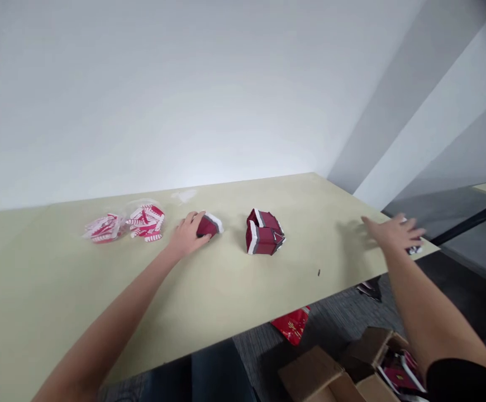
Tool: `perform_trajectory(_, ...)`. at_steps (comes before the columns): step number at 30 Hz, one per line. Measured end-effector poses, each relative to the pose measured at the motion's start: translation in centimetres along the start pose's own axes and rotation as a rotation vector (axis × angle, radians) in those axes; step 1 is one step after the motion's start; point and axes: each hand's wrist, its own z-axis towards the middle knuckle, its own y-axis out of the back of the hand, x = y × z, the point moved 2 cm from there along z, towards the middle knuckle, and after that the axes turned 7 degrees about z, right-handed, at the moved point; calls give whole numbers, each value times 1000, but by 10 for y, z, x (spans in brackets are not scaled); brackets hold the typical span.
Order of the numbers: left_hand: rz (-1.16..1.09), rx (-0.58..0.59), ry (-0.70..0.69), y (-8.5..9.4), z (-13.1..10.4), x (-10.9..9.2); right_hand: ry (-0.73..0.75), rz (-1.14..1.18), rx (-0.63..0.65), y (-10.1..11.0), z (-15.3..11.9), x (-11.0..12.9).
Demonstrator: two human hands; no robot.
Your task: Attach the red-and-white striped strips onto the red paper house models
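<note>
My left hand is wrapped round a small maroon box with a white edge, which rests on the table. To its right stand two more maroon boxes with white rims and grey trim, side by side and touching. My right hand is held over the table's right end with fingers spread. Beneath and beyond those fingers lies a small black-and-white item, mostly hidden by the hand.
Left of my left hand lie a clear bag of red-and-white striped pieces and a pile of similar pieces. A small dark bit lies near the table's front edge. Below are an open cardboard box and a red packet.
</note>
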Motion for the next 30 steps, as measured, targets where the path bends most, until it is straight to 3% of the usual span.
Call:
perform_trajectory(2,17,-2,-26,7,-31,17,-66,-80,76,1,30,-42)
perform_trajectory(4,28,15,-49,11,-58,30,-31,-61,107,-3,45,-65)
perform_trajectory(6,39,36,-37,14,-78,41,21,-67,121,-11,40,-64)
perform_trajectory(8,61,42,11,17,-92,46,104,-101,166,-21,19,-43)
perform_trajectory(12,88,93,138,16,-104,47,350,-96,356,-35,-53,20)
perform_trajectory(15,-20,122,164,12,-109,48,476,-23,316,-28,-112,60)
perform_trajectory(18,-188,71,172,12,-110,55,638,137,305,-12,-170,92)
perform_trajectory(21,-293,31,222,18,-109,65,819,389,463,-2,-234,126)
perform_trajectory(24,-340,19,269,31,-109,72,1025,561,683,-6,-306,166)
perform_trajectory(27,-370,45,294,48,-110,81,1333,483,893,-24,-379,213)
perform_trajectory(30,-412,93,358,68,-112,100,1477,276,901,-44,-432,255)
